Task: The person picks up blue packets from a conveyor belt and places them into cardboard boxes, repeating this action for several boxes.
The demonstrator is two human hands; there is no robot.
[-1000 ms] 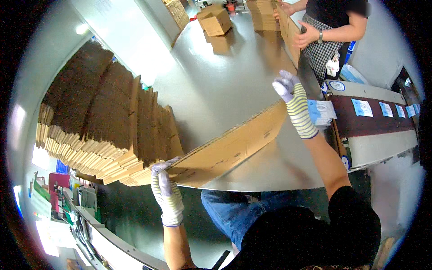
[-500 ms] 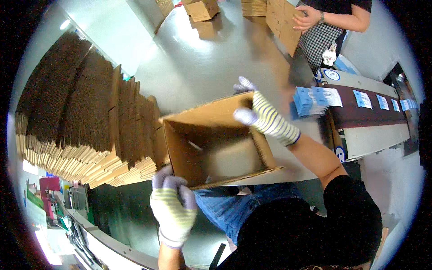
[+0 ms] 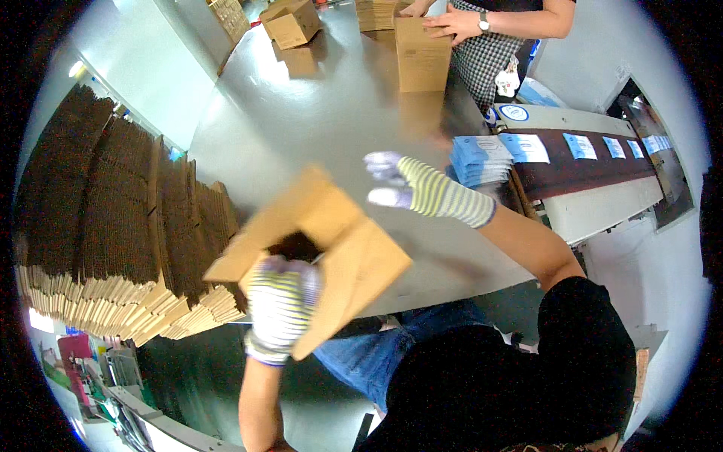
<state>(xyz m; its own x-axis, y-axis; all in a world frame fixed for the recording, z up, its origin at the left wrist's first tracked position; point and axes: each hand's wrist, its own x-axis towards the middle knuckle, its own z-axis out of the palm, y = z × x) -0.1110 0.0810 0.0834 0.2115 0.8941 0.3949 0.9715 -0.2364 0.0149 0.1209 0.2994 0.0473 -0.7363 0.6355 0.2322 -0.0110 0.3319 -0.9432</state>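
A brown cardboard box (image 3: 354,267) is tilted over the near edge of the metal table, with flaps spread and a dark gap between them. My left hand (image 3: 282,313), in a striped glove with pale purple fingertips, is closed on the box at that gap; its fingers are blurred and partly inside. To the right of the box, touching nothing, my right hand (image 3: 437,192) wears a matching glove, its fingers apart. Nearest to it lies a pile of blue-and-white packets (image 3: 480,162) at the end of a conveyor belt.
Flattened cardboard boxes (image 3: 113,203) stand stacked along the left. More packets lie along the dark conveyor belt (image 3: 557,177) on the right. Across the metal table (image 3: 354,105), a co-worker's hands (image 3: 459,24) hold an upright box (image 3: 422,60). Another box (image 3: 292,26) sits at the far left.
The box has turned from its open mouth facing me to its flaps and side showing. My right hand has let go of its rim. The co-worker's box has turned and stands on the table.
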